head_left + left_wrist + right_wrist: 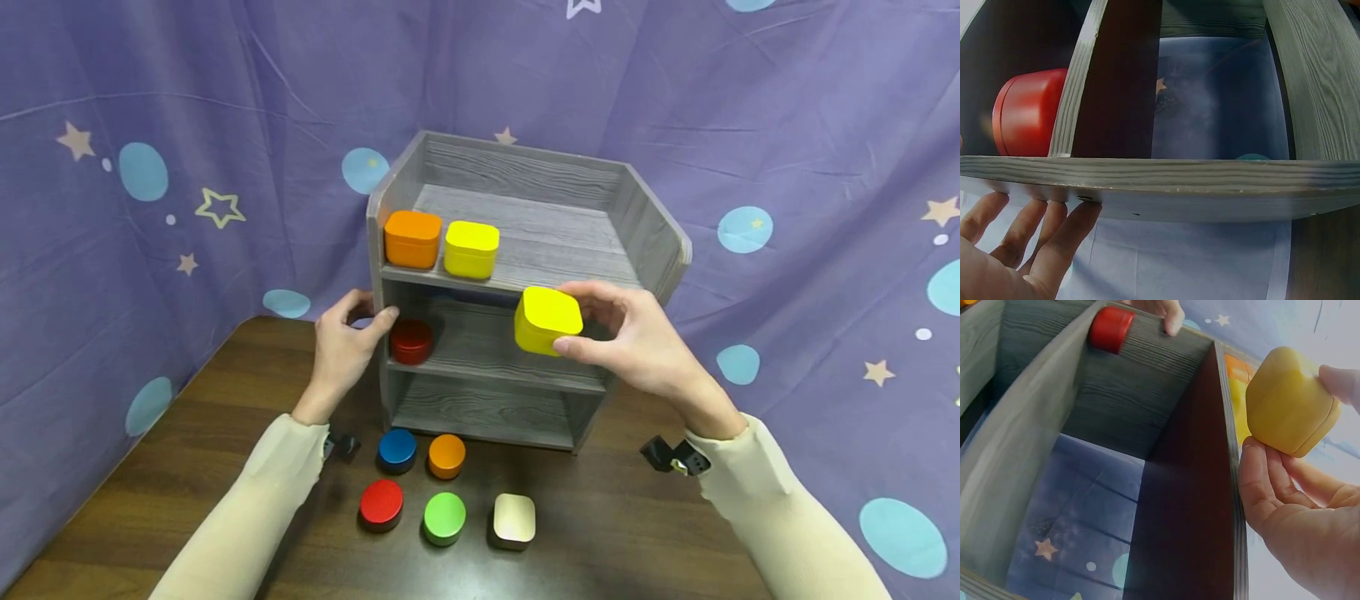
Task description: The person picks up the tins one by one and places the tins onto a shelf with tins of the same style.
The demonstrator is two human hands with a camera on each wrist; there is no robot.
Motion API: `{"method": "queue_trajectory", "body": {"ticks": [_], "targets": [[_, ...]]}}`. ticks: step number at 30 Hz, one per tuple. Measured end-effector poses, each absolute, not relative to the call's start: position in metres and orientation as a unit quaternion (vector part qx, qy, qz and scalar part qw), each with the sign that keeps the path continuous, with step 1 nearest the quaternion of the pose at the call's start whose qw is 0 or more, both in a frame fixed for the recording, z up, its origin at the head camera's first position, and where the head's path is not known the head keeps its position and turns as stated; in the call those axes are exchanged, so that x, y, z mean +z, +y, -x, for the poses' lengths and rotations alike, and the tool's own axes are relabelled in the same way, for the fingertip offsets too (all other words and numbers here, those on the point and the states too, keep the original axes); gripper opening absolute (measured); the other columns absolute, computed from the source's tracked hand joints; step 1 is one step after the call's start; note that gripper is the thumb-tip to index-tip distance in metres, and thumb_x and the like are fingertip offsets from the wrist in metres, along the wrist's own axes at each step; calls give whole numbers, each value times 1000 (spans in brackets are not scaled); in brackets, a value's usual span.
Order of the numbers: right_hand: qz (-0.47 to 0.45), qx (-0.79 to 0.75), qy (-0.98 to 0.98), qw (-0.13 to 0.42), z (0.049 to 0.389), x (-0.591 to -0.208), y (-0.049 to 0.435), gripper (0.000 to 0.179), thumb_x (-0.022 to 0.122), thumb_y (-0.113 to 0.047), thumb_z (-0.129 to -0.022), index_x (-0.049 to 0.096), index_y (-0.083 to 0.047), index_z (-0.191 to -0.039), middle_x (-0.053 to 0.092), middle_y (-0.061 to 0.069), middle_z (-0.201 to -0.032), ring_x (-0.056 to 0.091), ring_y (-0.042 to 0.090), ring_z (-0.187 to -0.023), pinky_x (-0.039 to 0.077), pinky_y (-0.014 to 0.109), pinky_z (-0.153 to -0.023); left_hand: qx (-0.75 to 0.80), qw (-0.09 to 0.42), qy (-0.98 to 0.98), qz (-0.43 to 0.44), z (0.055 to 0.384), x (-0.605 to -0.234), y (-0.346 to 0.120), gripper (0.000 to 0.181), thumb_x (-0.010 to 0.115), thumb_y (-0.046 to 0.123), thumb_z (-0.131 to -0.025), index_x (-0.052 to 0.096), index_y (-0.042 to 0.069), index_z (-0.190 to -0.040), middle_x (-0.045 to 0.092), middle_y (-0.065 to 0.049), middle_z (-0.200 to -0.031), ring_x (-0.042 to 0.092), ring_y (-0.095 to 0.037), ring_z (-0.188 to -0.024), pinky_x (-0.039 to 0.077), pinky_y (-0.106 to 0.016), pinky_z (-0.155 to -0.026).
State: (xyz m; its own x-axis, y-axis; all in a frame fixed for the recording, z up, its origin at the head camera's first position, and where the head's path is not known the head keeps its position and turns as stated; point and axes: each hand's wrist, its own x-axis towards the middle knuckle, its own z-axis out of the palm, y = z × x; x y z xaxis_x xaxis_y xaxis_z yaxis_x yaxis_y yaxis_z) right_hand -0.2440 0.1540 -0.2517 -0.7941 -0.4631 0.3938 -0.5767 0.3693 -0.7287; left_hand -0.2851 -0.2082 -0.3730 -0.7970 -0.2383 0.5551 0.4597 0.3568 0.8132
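Observation:
My right hand (637, 337) pinches a yellow rounded-square tin (549, 321) between thumb and fingers, in front of the grey wooden shelf (480, 377). In the right wrist view the yellow tin (1291, 403) is tilted beside the shelf's upper board. My left hand (343, 346) holds the shelf's left side panel, its thumb over the front edge and its fingertips (1088, 212) against the outer face. On the top level stand an orange square tin (412, 240) and another yellow square tin (471, 250). A red round tin (411, 342) sits at the left of the middle level.
On the brown table (637, 517) before the shelf stand round tins: blue (397, 450), orange (447, 457), red (382, 504) and green (445, 518). A cream square tin (514, 521) is to their right. Behind hangs a purple patterned curtain (825, 167).

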Motion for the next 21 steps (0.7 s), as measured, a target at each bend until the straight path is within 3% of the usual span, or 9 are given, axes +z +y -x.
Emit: {"method": "queue_trajectory", "body": {"ticks": [8,16,21], "targets": [[-298,470,-830,44,253,-236,152,53,84,-2,-89,68,0,-140,77,16,-121,76,13,-96,61,20,-86,-558,314,-765,73,286,-373,-209,27,79,20,-94,76,-3,-110,76,-27,-106,63,8,-90,50,-7,-82],[-282,482,-829,38,262,-228,151,52,84,-4,-89,69,-2,-139,78,4,-119,77,12,-99,62,20,-87,-562,313,-762,71,286,-374,-208,26,80,20,-94,77,-2,-109,76,-27,-105,64,8,-89,50,-6,-81],[-275,484,-830,41,270,-223,149,53,84,-4,-89,69,-1,-139,77,5,-122,76,10,-101,60,18,-90,-561,312,-763,71,285,-373,-207,27,80,20,-94,77,-2,-109,76,-27,-106,64,8,-90,50,-6,-81]]}}
